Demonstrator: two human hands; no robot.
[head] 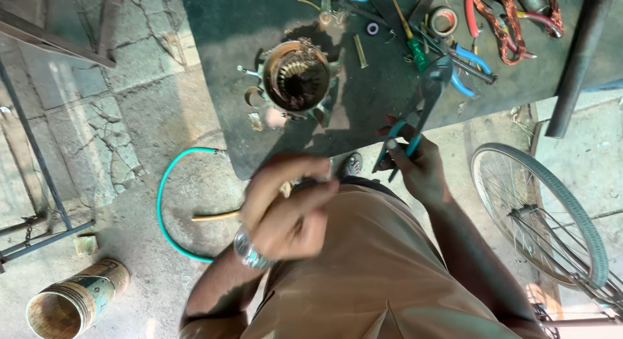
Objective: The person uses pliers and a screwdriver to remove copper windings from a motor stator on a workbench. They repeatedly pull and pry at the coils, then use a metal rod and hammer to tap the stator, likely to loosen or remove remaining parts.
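Pliers [418,112] – gripped by right hand [418,167] | left hand [285,206] blurred, grip unclear | motor stator [295,76] on bench [220,27]

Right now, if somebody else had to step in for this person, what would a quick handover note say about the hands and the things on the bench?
Right hand: holds teal-handled pliers, jaws pointing up toward the bench.
Left hand: raised in front of the body, blurred; fingers curled, whether it grips anything cannot be told.
Motor stator: sits on the dark bench, its copper windings exposed, no hand on it.
Other tools: green-handled screwdriver, blue-handled pliers, tape roll and a coil of copper wire lie at the bench's far end.
Done or left: cannot be told; the stator lies open and untouched.
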